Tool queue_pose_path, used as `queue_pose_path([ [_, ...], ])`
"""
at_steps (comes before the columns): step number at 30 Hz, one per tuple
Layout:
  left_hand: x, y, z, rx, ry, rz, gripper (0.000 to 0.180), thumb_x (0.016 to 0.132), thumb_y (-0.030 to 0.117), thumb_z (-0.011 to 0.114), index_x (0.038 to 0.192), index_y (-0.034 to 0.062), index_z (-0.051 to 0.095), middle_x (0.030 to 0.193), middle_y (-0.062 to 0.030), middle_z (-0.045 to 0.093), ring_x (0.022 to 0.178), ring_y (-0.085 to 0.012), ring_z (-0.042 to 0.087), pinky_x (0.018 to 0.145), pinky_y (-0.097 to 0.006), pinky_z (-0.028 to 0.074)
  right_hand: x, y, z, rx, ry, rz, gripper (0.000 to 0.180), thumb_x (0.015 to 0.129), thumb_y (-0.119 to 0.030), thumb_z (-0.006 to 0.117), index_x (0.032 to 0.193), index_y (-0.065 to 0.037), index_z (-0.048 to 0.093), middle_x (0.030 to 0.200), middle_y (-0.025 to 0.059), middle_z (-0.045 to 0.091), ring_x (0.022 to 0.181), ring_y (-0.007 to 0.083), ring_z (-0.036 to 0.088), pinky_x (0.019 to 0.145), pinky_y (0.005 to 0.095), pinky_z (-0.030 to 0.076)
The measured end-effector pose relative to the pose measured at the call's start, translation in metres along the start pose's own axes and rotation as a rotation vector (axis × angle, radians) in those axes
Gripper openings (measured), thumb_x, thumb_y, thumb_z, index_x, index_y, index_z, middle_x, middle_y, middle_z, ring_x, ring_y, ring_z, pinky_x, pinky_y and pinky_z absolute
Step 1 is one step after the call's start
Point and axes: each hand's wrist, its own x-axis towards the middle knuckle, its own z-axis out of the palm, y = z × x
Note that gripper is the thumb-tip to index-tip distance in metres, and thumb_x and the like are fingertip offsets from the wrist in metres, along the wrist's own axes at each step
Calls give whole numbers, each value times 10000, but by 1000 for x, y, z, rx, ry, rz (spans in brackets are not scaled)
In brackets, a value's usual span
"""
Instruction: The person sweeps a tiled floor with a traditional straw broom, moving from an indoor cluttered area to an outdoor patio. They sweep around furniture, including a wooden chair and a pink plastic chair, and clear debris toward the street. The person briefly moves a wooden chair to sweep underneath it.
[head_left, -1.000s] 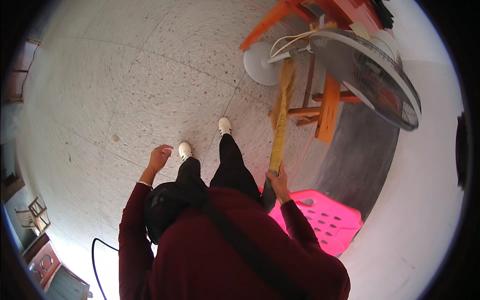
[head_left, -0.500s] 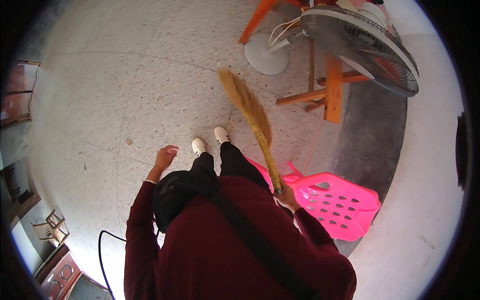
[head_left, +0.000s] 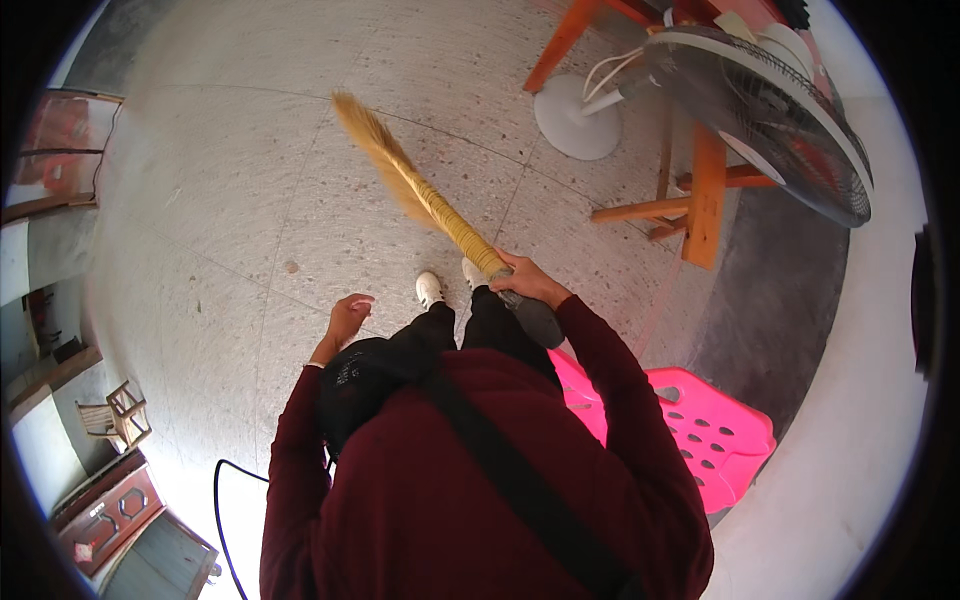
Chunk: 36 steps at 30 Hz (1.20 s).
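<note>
A straw broom (head_left: 455,228) with a yellow-bound handle and dark grey grip end slants across the floor ahead of me. My right hand (head_left: 528,280) is wrapped round the handle near its top, and the grip end sticks out behind it toward my thigh. The spread tan bristles point to the far left, at or just above the floor. Curled fingers close my left hand (head_left: 348,318), which hangs beside the black bag (head_left: 365,375) at my waist; nothing shows in it.
A pink plastic chair (head_left: 710,430) with drop-shaped holes stands close by my right arm. Farther right, a grey standing fan (head_left: 760,120) leans near an orange wooden table leg (head_left: 705,200) and the white wall. A small wooden chair (head_left: 115,415) stands at the left.
My right hand has moved forward and left with the broom, away from the pink chair. The bristles have swung far to the left. My left hand stays curled by the bag.
</note>
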Motion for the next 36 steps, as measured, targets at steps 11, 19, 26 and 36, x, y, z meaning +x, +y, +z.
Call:
queue_pose_path([
  [11,-20,-33,-15,-113,99,21,188,800,120,518,956,41,587,722,-24,592,660,-91,559,563,-220,427,-9,10,3,-213,224,240,817,556,-164,668,1261,24,301,1006,174,560,900,243,556,771,290,435],
  [19,-53,-69,-31,-162,132,-100,194,773,102,528,938,29,599,745,-61,616,676,-119,575,628,-235,450,62,-34,77,2,4,122,638,595,-131,651,1189,-51,431,912,72,578,766,161,530,700,268,435],
  [26,-54,-64,-62,-222,217,-34,184,775,110,536,927,33,603,745,-61,615,672,-117,571,628,-239,452,58,-74,65,-100,21,-66,724,584,-115,642,1254,-55,373,1034,35,530,883,135,502,789,238,396],
  [36,-23,-50,-77,-211,265,20,177,772,118,528,906,35,608,738,-58,611,665,-123,572,618,-245,455,24,-88,5,-702,106,44,863,592,-120,622,1327,-53,175,970,257,544,879,341,557,750,330,440],
])
